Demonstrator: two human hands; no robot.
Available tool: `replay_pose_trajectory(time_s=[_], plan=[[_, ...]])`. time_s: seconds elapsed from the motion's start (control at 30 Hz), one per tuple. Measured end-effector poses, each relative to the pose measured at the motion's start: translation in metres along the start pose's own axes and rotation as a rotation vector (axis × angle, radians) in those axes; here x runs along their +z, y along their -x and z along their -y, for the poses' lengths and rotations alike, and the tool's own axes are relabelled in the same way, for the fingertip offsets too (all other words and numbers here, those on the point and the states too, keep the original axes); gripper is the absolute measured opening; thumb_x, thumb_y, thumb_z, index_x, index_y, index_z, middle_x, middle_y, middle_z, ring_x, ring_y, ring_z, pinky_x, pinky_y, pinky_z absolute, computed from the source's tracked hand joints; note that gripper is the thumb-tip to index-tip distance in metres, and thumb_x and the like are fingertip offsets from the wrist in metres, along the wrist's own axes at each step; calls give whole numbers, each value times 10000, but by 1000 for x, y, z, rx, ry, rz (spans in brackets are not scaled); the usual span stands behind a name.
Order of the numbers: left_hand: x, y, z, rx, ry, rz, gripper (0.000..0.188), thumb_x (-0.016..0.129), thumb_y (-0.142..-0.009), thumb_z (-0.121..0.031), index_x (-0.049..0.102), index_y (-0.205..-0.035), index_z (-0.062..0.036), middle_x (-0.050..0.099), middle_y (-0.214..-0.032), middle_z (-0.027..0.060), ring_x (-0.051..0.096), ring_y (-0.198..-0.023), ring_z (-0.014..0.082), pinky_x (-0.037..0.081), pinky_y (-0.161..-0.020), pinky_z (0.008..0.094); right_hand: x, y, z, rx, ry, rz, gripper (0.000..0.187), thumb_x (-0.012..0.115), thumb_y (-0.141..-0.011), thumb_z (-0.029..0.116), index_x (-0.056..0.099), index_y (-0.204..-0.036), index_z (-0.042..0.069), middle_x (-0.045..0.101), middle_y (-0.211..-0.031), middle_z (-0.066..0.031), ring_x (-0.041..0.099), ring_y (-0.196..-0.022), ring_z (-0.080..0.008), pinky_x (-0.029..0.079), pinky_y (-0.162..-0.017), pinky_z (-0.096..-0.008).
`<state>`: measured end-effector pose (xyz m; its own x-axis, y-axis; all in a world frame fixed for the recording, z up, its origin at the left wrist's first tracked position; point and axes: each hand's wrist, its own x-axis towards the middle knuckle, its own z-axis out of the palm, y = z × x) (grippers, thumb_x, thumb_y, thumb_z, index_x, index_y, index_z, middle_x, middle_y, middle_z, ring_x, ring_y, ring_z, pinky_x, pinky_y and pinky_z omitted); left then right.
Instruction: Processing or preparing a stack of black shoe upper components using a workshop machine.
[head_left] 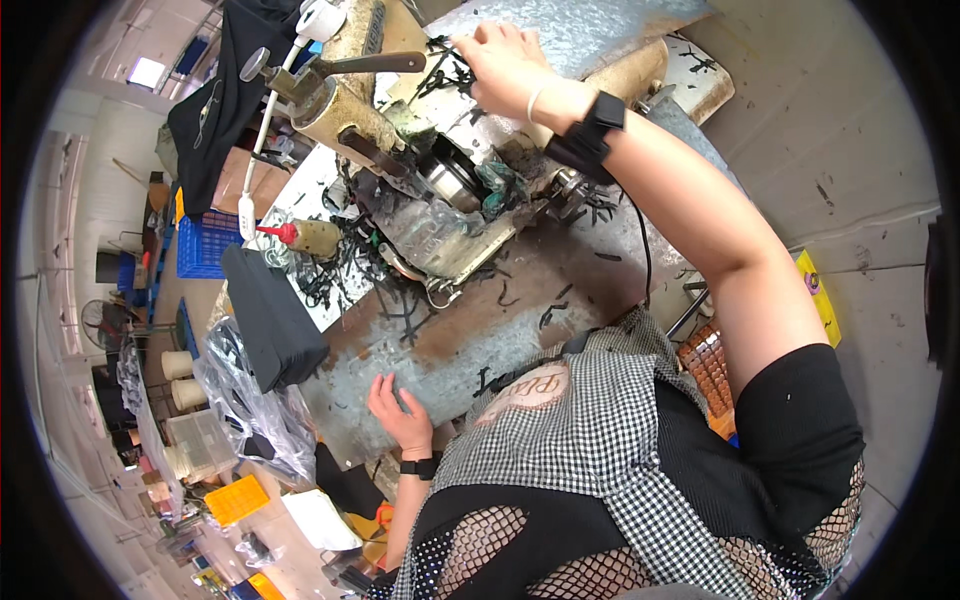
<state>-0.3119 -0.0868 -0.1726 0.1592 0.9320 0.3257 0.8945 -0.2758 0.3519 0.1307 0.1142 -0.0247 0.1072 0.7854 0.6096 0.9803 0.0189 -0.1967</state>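
My right hand (507, 72) reaches over the far side of a cream-coloured machine (345, 125), above a metal sheet and black strip scraps. Its fingers are bent and apart, with nothing visible in them; the undersides are hidden. A shiny steel cylinder (450, 182) sits in the middle of the machine, partly wrapped in cloudy plastic (435, 235). My left hand (402, 415) is open at the near left edge of the grey metal tabletop (400, 365), fingers spread and holding nothing. A stack of black pieces (272, 320) lies beyond it to the left.
Black strips (410, 315) litter the table. A bottle with a red nozzle (310, 238) stands left of the machine, near a white power cable (262, 135). At the left are a blue crate (208, 245) and a clear plastic bag (250, 400). A wall (850, 130) rises at right.
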Motion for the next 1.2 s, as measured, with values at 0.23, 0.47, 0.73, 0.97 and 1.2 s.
replay_pose_trajectory(time_s=[0.23, 0.47, 0.73, 0.97, 1.2], plan=[[0, 2, 6, -7, -32, -9, 341, 538, -881, -83, 566, -1213, -8, 493, -1298, 209, 453, -1203, 385, 352, -1030, 472, -53, 82, 0, 66, -538, 141, 156, 714, -819, 204, 703, -865, 55, 618, -820, -66, 609, -845, -237, 493, -759, -347], [2, -5, 2, 11, 17, -9, 354, 546, -862, -45, 561, -1215, -16, 494, -1299, 204, 456, -1196, 386, 357, -1025, 476, -4, 200, -186, 554, -100, 27, 585, 644, -871, 382, 535, -1275, -27, 564, -1272, -239, 518, -1200, -367, 405, -1033, -417], [0, 6, 9, 6, -26, -48, 350, 537, -872, -62, 563, -1218, -18, 506, -1287, 193, 454, -1199, 381, 357, -1023, 476, 30, 217, -42, 336, -51, 616, 838, 541, -896, 487, 260, -1474, -50, 154, -1570, -257, 125, -1470, -375, 80, -1197, -477], [-1, 2, 2, -2, -4, -61, 338, 547, -874, -60, 577, -1209, -25, 514, -1275, 185, 469, -1180, 378, 383, -1002, 460, 18, 235, 47, 112, -264, 768, 972, 508, -882, 623, 183, -1489, -63, 153, -1546, -308, 93, -1465, -409, 51, -1193, -483], [0, -4, -1, -27, 47, -92, 322, 559, -867, -66, 594, -1185, -38, 529, -1255, 172, 482, -1170, 366, 403, -992, 455, 15, 250, 101, -275, -574, 883, 1017, 573, -837, 647, 213, -1479, -55, 150, -1556, -284, 102, -1466, -406, 113, -1189, -491]])
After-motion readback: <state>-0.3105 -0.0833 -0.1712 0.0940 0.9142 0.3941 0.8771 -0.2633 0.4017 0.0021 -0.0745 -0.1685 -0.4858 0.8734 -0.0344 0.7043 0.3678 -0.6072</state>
